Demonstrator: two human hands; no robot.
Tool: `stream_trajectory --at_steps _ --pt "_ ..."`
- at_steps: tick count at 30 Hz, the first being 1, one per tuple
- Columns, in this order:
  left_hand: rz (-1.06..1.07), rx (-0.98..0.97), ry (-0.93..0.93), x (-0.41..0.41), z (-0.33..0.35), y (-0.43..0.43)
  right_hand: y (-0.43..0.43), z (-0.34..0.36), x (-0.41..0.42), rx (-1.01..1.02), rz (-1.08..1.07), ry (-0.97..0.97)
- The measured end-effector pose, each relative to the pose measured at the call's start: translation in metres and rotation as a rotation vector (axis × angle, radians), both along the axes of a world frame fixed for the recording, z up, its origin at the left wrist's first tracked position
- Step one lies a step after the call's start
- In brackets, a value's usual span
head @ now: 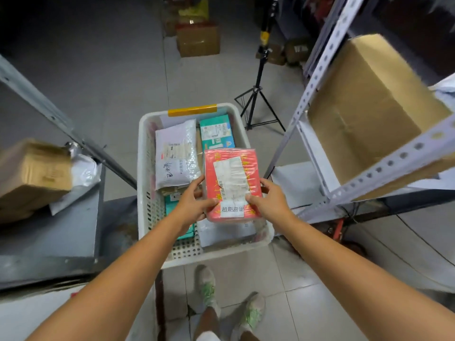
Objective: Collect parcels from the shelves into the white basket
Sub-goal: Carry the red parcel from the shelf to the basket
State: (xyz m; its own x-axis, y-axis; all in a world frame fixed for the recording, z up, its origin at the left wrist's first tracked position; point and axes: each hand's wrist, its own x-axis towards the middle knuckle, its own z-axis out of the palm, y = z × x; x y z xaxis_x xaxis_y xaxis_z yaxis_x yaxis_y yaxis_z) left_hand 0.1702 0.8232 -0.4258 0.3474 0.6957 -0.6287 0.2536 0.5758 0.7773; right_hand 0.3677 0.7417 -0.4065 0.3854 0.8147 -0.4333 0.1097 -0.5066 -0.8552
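Left hand point(194, 200) and right hand point(269, 201), fingers point(209, 202) curled, gripped the red parcel point(231, 178) by its near edge above the white basket point(144, 168); it should be lowered flat before release.

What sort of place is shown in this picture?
Most likely a parcel storeroom or pickup depot: metal shelves hold a cardboard box, a white basket holds labelled parcels, and the left hand and right hand grip a red parcel over it.
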Motion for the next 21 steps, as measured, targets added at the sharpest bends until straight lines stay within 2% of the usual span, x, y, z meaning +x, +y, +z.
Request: stream_trajectory --at_steps 12,21 --pt "-0.097 -0.173 0.003 0.003 -0.109 0.071 0.065 -0.1 -0.007 -0.157 -0.048 -0.128" --pt "-0.079 -0.24 -0.023 0.021 -0.163 0.093 0.099 -0.153 0.004 -0.198 -0.053 -0.179"
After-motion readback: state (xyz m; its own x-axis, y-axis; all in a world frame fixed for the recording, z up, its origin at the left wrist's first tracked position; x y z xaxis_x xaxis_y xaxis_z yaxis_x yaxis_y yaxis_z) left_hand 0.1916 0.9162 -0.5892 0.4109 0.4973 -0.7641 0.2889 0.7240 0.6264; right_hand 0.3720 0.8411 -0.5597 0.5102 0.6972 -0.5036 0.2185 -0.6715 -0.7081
